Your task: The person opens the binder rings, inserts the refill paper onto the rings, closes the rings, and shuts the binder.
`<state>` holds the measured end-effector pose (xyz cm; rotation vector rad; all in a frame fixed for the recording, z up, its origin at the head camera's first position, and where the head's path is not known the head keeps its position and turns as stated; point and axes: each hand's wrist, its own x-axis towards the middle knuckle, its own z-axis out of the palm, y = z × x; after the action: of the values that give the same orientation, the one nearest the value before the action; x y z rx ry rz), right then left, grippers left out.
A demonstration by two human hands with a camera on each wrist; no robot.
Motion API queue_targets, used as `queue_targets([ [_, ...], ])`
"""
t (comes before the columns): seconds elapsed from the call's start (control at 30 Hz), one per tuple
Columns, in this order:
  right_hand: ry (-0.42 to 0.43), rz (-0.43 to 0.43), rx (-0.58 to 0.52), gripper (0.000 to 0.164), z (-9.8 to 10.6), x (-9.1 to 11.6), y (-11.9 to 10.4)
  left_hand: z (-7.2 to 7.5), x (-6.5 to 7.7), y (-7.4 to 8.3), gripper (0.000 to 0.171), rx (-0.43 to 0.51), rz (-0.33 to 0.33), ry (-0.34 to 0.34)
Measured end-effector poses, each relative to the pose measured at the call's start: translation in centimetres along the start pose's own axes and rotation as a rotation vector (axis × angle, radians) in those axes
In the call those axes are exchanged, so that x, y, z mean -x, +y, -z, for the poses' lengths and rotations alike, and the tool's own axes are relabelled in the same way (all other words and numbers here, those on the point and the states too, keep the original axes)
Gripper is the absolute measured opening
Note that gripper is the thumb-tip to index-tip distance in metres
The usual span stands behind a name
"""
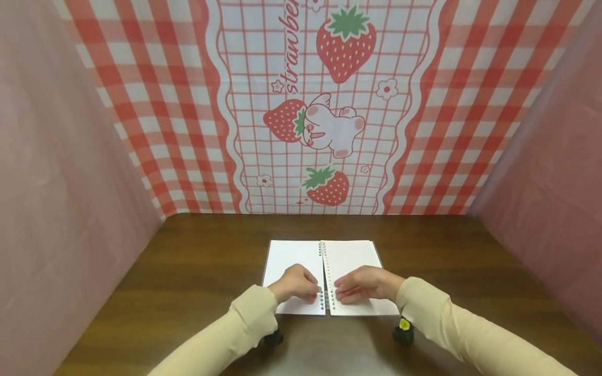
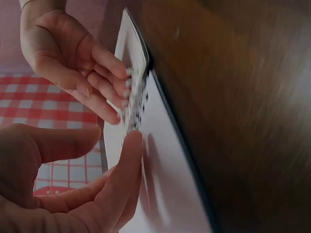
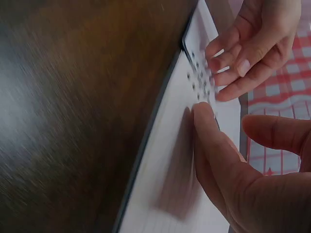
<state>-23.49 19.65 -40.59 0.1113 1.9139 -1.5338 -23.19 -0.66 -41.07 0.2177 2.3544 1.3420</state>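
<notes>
A loose-leaf notebook (image 1: 350, 253) lies open on the brown table, with white pages on both sides and a dark cover edge showing. Binder rings (image 1: 322, 247) run down its middle, where a narrow dark gap parts the two page stacks. My left hand (image 1: 297, 282) touches the left page beside the rings with its fingertips (image 2: 132, 141), thumb held apart. Over the right page, my right hand (image 1: 364, 283) mirrors it, fingertips (image 3: 203, 109) on the paper near the punched edge. Nothing is pinched between finger and thumb in either wrist view.
Wooden table (image 1: 188, 277) surrounds the notebook. A red-and-white checked strawberry cloth (image 1: 301, 156) hangs behind it, with pinkish curtains (image 1: 70, 183) at the sides. Black wrist-worn devices (image 1: 403, 334) show below both cuffs.
</notes>
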Motion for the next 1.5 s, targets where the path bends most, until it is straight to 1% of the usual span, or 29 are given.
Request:
queue_targets([
  [0.1, 0.007, 0.000, 0.007, 0.035, -0.6, 0.6, 0.5, -0.6, 0.8, -0.1, 0.020, 0.078, 0.038, -0.035],
  [0.17, 0.013, 0.006, 0.020, 0.034, -0.9, 0.9, 0.6, -0.9, 1.1, 0.0, 0.021, 0.114, 0.040, -0.052],
  [0.3, 0.015, 0.022, 0.023, 0.033, -1.3, 1.3, 0.5, -1.3, 1.4, 0.1, 0.021, 0.145, 0.038, -0.059],
  [0.37, 0.009, 0.029, 0.021, 0.033, -1.5, 1.4, 0.6, -1.4, 1.5, 0.1, 0.021, 0.152, 0.039, -0.054],
  [0.5, 0.030, 0.044, 0.015, 0.030, -2.1, 1.6, 0.7, -1.6, 1.7, 0.1, 0.024, 0.175, 0.025, -0.039],
  [0.63, 0.060, 0.063, 0.018, 0.029, -2.7, 1.7, 0.7, -1.7, 1.8, 0.1, 0.027, 0.171, 0.007, -0.027],
  [0.8, 0.055, 0.090, 0.002, 0.035, -3.2, 1.9, 1.0, -2.1, 2.0, 0.1, 0.028, 0.168, -0.002, -0.012],
  [0.97, 0.058, 0.114, -0.022, 0.042, -3.5, 2.0, 1.4, -2.6, 2.2, -0.2, 0.032, 0.223, -0.014, 0.016],
  [1.13, 0.100, 0.115, -0.035, 0.040, -3.8, 2.0, 1.9, -3.2, 2.5, -0.5, 0.033, 0.268, -0.038, 0.043],
  [1.2, 0.123, 0.103, -0.033, 0.039, -3.9, 1.9, 2.0, -3.4, 2.6, -0.5, 0.032, 0.267, -0.041, 0.051],
  [1.3, 0.156, 0.086, -0.017, 0.039, -4.2, 1.9, 1.8, -3.5, 2.7, -0.4, 0.031, 0.237, -0.049, 0.071],
  [1.4, 0.176, 0.080, 0.007, 0.038, -4.2, 1.8, 1.4, -3.4, 2.5, -0.2, 0.029, 0.186, -0.064, 0.085],
  [1.5, 0.175, 0.081, 0.028, 0.038, -4.0, 1.7, 1.2, -3.1, 2.2, -0.2, 0.027, 0.131, -0.075, 0.085],
])
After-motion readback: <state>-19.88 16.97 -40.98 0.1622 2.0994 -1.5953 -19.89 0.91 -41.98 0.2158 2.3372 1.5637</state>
